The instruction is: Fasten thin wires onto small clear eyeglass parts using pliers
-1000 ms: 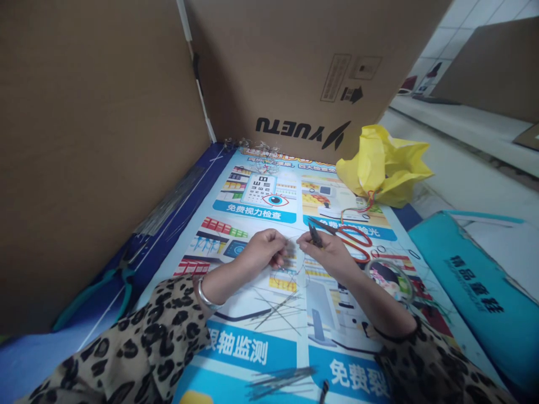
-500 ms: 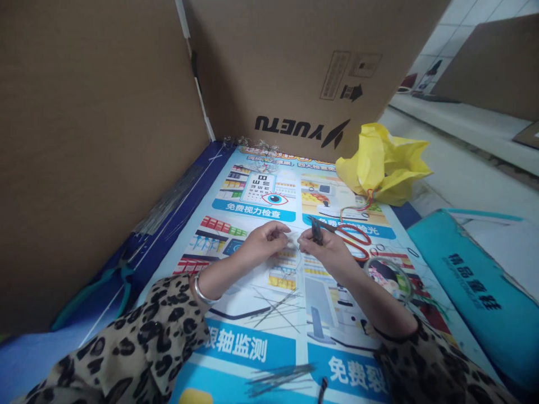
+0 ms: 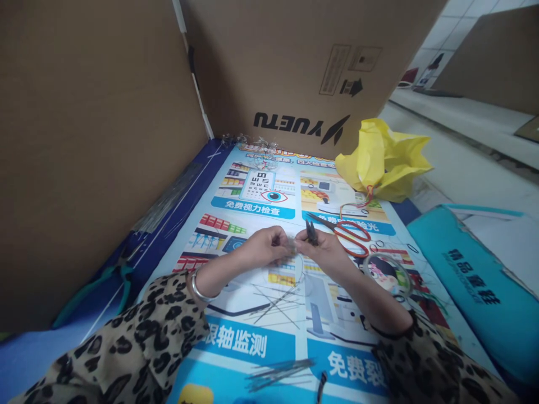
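My left hand (image 3: 267, 247) is closed in a pinch on a thin wire (image 3: 301, 272), which curves in a loop below my fingertips. My right hand (image 3: 322, 247) is closed, its thumb and finger meeting the left fingertips at the wire. Held in that same hand is a small pair of pliers (image 3: 311, 232), dark jaws pointing up and away; its handles are hidden in the palm. Straight wire pieces (image 3: 278, 306) lie crossed on the printed sheet (image 3: 300, 342) under my hands. Closer to me is a bundle of cut wires (image 3: 280, 375).
Orange-handled scissors (image 3: 352, 238) and a clear tape roll (image 3: 387, 275) lie right of my hands. A yellow crumpled wrapper (image 3: 381, 163) and a teal box (image 3: 471, 292) stand beyond. Teal-handled pliers (image 3: 99, 286) rest at left. Cardboard (image 3: 286, 62) walls the back and left.
My hands have come together, the right moving slightly left, so their fingertips now meet at the wire. The left fingertips are blurred. The camera view has shifted slightly.
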`<state>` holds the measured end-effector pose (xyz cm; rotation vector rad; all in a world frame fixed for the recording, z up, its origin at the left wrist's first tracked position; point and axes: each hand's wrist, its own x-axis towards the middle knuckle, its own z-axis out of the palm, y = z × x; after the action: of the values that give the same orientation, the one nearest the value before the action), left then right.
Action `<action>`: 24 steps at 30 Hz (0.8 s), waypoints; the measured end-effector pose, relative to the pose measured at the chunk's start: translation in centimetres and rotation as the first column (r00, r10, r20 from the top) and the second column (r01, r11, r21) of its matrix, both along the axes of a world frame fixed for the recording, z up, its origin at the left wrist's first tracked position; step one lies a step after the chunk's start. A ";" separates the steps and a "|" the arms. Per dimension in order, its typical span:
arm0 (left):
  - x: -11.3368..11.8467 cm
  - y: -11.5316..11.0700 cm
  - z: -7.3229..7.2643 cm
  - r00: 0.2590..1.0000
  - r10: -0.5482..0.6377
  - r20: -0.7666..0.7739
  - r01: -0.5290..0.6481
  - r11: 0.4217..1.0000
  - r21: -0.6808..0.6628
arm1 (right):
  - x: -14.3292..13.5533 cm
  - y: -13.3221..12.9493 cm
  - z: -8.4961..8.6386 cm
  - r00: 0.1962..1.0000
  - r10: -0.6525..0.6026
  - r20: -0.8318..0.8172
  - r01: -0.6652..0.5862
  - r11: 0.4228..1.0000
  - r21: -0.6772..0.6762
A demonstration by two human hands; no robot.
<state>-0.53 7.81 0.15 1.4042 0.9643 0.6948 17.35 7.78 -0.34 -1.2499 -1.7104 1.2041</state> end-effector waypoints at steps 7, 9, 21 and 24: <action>0.0 -0.2 0.5 0.984 -0.057 -0.168 0.052 0.998 -0.034 | -0.2 -0.3 -0.1 0.999 -0.042 0.031 0.041 0.999 0.034; -0.1 -0.3 0.5 0.985 -0.068 -0.157 0.064 0.997 -0.031 | -0.4 -0.3 0.0 0.999 -0.048 0.009 0.047 0.998 0.034; -0.2 -0.1 0.4 0.999 0.028 -0.019 -0.030 0.995 -0.093 | 0.0 -0.2 0.3 0.975 -0.092 0.203 0.056 0.982 0.178; -0.6 0.4 0.0 0.997 0.079 0.015 -0.077 0.994 -0.075 | 0.8 0.3 0.2 0.878 -0.146 0.456 -0.045 0.923 0.381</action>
<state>-1.16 8.26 0.13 1.2986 1.0256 0.7206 18.14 8.12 -0.17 -1.4048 -2.1201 0.4978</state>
